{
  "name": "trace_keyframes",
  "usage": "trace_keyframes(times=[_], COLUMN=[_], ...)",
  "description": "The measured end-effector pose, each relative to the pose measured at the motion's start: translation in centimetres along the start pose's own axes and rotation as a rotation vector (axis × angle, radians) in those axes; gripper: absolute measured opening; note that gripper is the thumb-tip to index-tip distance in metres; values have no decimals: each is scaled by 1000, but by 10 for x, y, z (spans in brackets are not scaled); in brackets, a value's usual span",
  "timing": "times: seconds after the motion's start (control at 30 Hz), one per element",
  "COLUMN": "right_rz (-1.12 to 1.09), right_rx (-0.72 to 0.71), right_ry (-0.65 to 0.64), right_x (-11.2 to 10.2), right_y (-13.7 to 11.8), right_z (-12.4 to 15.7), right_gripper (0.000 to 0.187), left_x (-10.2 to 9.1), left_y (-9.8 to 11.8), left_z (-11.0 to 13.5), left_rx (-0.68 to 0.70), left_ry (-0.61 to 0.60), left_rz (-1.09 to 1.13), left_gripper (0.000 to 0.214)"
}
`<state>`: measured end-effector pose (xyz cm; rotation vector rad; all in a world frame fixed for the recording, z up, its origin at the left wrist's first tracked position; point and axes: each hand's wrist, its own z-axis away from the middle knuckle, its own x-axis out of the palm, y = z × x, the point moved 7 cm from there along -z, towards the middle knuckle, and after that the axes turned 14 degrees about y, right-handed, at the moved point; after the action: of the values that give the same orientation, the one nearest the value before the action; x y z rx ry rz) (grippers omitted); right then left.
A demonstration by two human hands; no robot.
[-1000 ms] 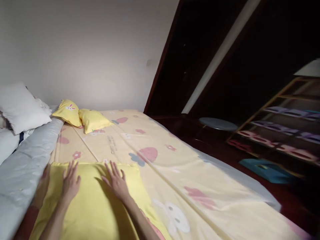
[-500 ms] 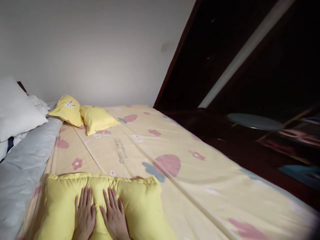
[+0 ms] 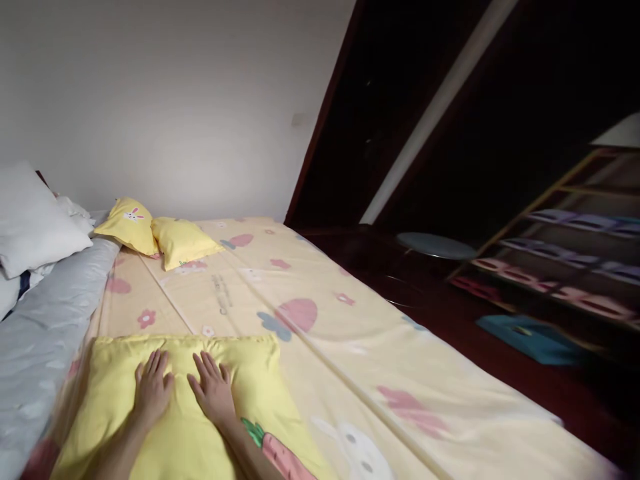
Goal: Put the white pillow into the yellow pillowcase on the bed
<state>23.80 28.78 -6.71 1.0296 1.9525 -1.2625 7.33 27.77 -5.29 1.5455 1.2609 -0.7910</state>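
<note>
A large yellow pillow [image 3: 240, 373] with a carrot print lies at the near end of the bed. My left hand [image 3: 151, 390] and my right hand [image 3: 213, 391] rest flat on its top, side by side, fingers stretched out and pointing away from me. Both hands are open and hold nothing. The bed sheet [image 3: 320, 313] is pale yellow with pink and blue cartoon prints.
Two small yellow pillows [image 3: 160, 235] lie at the far end by the wall. A grey duvet [image 3: 45, 320] and white pillows [image 3: 35, 223] run along the left. To the right are a dark floor, a round stool [image 3: 435, 245], a shoe rack [image 3: 575, 260] and a teal box [image 3: 530, 339].
My hands, spread apart a second ago, came together on the pillow's middle and stay flat there. The view swung closer, then back.
</note>
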Motion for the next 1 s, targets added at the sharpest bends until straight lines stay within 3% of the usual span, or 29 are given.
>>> trace_keyframes(times=[0.1, 0.17, 0.23, 0.3, 0.37, 0.47, 0.6, 0.7, 0.8, 0.9, 1.0], right_rz=[-100, -86, 68, 263, 369, 397, 403, 401, 418, 441, 405], right_rx=[-43, -51, 31, 148, 212, 221, 193, 169, 155, 163, 201], right_ry=[-92, -127, -107, -42, -14, 14, 163, 264, 310, 313, 134], right_x=[-48, -76, -94, -99, -82, -33, 12, 18, 19, 25, 33], right_y=[-19, -15, 9, 42, 72, 105, 135, 147, 149, 145, 145], right_z=[-13, -26, -39, -46, -42, -23, -7, -7, -11, -14, -26], right_gripper=[51, 49, 52, 58, 60, 61, 62, 60, 60, 61, 61], left_x=[-43, -65, -81, -84, -70, -16, 38, 51, 56, 59, 51], left_y=[4, 2, -11, -36, -68, -110, -136, -135, -127, -123, -128], left_z=[-10, -22, -38, -48, -46, -21, -5, -8, -14, -19, -34], left_rx=[-15, -25, -64, -159, -290, -449, -480, -463, -434, -434, -411], left_ry=[-159, -237, -220, -127, -34, -32, 139, 266, 314, 265, 120], left_rz=[29, 40, 8, -98, -217, -222, -172, -173, -238, -304, -289], left_gripper=[56, 56, 56, 58, 57, 54, 58, 59, 59, 59, 53])
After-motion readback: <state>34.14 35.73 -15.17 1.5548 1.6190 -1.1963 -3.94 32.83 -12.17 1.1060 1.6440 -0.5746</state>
